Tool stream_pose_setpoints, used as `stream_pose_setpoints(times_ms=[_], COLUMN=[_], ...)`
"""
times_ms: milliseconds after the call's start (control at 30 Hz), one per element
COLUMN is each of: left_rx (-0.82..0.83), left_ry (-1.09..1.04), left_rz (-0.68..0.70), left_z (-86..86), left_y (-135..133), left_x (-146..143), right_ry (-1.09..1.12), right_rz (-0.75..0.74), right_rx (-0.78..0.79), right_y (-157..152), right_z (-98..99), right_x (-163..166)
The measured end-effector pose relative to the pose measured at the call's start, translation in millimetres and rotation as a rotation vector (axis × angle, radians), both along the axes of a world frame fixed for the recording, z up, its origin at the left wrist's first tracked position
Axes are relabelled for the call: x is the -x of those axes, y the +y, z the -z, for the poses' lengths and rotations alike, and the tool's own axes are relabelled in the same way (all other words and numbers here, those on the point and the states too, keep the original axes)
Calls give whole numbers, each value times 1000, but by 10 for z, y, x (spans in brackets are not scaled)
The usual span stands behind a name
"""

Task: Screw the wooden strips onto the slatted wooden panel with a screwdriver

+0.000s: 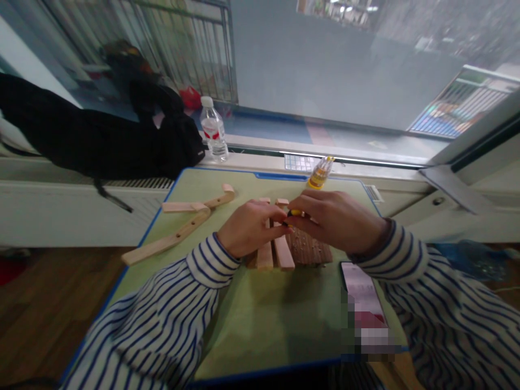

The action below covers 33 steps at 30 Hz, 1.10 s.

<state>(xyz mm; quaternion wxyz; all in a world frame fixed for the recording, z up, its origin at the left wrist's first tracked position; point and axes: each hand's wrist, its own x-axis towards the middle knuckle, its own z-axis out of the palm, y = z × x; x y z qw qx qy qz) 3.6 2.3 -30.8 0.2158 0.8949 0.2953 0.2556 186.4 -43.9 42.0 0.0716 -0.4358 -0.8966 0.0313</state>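
My right hand point(325, 216) is closed around a small tool with a yellow-and-black handle point(296, 213), mostly hidden by the fingers. My left hand point(255, 225) pinches at the tool's near end; what lies between its fingertips is hidden. Both hands hover over light wooden strips point(284, 254) lying side by side. Beside these strips lies a brown wooden block point(311, 250) with a rough, speckled top. To the left, curved wooden pieces point(182, 232) with dark holes rest on the green folding table point(244, 330).
A phone point(363, 292) lies near the table's right edge. At the back stands a yellow-labelled glue bottle point(320, 173). On the sill are a water bottle point(214, 132) and a black bag point(122, 141). A window point(325, 70) rises behind the table.
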Motion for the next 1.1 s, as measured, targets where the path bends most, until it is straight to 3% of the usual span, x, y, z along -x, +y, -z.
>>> stream_pose_setpoints(times_ms=[233,700,1100], left_rx=[29,200,53], left_ry=[13,30,20], left_rz=[33,207,62], left_z=[32,5,-22], left_y=[67,113,87], left_x=[40,93,32], right_ry=[75,19,18], right_rz=[-94,19,47], right_rx=[71,-33,-46], right_y=[0,-6,-2], right_z=[-21,24,22], right_x=[-28,-5,31])
